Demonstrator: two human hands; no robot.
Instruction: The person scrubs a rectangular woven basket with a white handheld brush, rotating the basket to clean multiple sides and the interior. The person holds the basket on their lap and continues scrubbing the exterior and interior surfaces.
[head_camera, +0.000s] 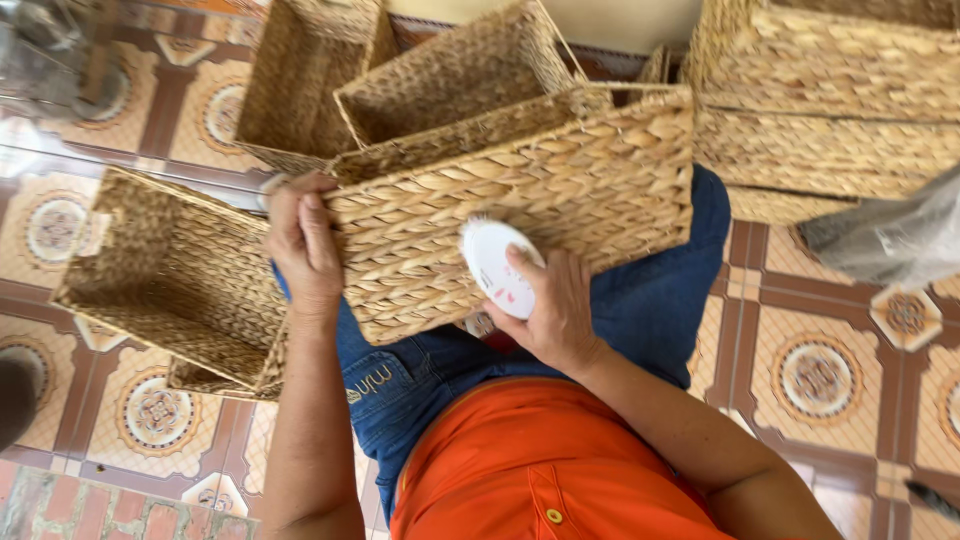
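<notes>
Basket (560, 170) on lap, smaller basket (450, 75) inside; hands grip it.

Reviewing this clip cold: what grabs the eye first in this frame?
A large woven basket fills the centre, resting on the person's lap. The right hand presses a round white brush against its front wall, while the left hand grips its left edge. More woven baskets stand around on the patterned tile floor, including an open one at left.

Patterned brown-and-cream tiled floor (820, 370) with round medallions, a red brick strip (90, 510) along its edge.
</notes>
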